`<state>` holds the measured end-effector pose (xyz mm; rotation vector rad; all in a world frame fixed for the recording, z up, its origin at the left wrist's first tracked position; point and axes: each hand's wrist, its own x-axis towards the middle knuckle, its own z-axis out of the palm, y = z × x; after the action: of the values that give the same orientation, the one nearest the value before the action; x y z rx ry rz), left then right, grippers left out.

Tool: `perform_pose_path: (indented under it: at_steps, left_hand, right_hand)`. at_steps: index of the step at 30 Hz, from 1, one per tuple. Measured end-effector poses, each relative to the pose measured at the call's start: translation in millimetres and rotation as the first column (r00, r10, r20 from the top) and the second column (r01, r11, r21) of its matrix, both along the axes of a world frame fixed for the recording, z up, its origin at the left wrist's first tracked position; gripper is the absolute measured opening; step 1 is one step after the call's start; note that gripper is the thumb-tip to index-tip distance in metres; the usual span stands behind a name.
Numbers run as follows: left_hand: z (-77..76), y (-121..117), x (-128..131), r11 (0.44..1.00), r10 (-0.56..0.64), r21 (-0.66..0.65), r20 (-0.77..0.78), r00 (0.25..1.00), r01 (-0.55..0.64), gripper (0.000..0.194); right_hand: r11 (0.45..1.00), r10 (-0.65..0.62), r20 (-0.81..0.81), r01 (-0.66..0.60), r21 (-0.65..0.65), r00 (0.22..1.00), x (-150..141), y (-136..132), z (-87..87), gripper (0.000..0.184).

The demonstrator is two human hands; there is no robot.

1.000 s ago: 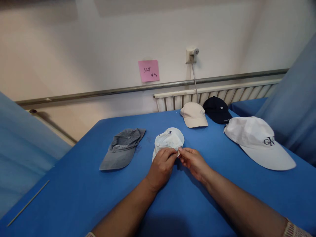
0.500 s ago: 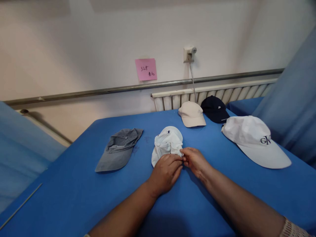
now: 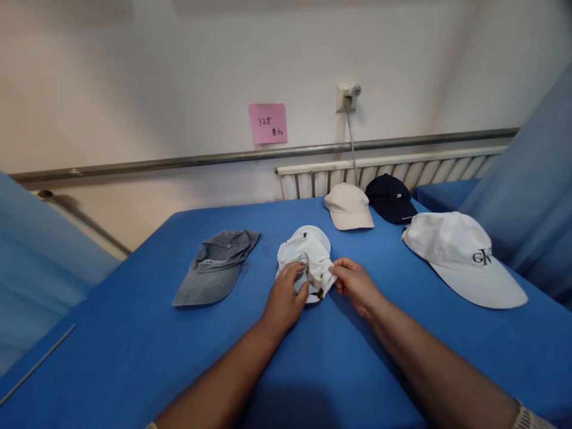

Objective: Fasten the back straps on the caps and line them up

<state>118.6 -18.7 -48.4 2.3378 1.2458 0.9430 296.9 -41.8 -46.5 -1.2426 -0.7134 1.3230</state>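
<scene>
A white baseball cap (image 3: 313,247) with a small dark logo lies on the blue-covered bed, its back opening toward me. My right hand (image 3: 355,286) pinches the cap's back edge on the right, where a small brownish buckle shows. At the opening's left side, my left hand (image 3: 286,298) touches the cap with thumb and fingers apart. Left of it sits a grey baseball cap (image 3: 218,268). A large white cap with black letters (image 3: 456,250) rests on the right.
Toward the back are a beige cap (image 3: 348,205) and a navy cap (image 3: 388,196), near a radiator (image 3: 313,179). A metal rail (image 3: 201,159) crosses the wall below a pink note (image 3: 268,124). Blue curtains (image 3: 40,280) hang at both sides.
My left hand has moved left from beside my right hand, and its fingers have spread. The cap's back opening and buckle now show. My right hand still pinches the edge.
</scene>
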Motion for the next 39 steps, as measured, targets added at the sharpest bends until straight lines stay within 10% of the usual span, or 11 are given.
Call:
perform_pose_path:
  at_steps: [10, 16, 26, 39]
  left_hand:
    - [16.5, 14, -17, 0.965, 0.221, 0.161, -0.076, 0.972, -0.207, 0.035]
    - [13.2, -9, 5, 0.98, 0.02, -0.196, 0.056, 0.998, -0.009, 0.026]
    - [7.7, -10, 16, 0.928, 0.041, -0.371, 0.204, 0.978, 0.039, 0.021]
    - [15.2, -14, 13, 0.991, -0.036, -0.123, 0.092, 0.995, 0.047, 0.019]
  right_hand:
    - [0.997, -0.071, 0.153, 0.066, 0.037, 0.986, -1, 11, -14.3, 0.018]
    - [0.994, -0.044, 0.102, 0.033, 0.104, 0.994, -12, 7, -17.2, 0.025]
    - [0.993, -0.028, 0.03, 0.024, 0.116, 0.999, -17, 4, -13.2, 0.026]
    - [0.995, -0.033, -0.021, 0.035, 0.095, 0.999, -15, 3, -13.0, 0.028]
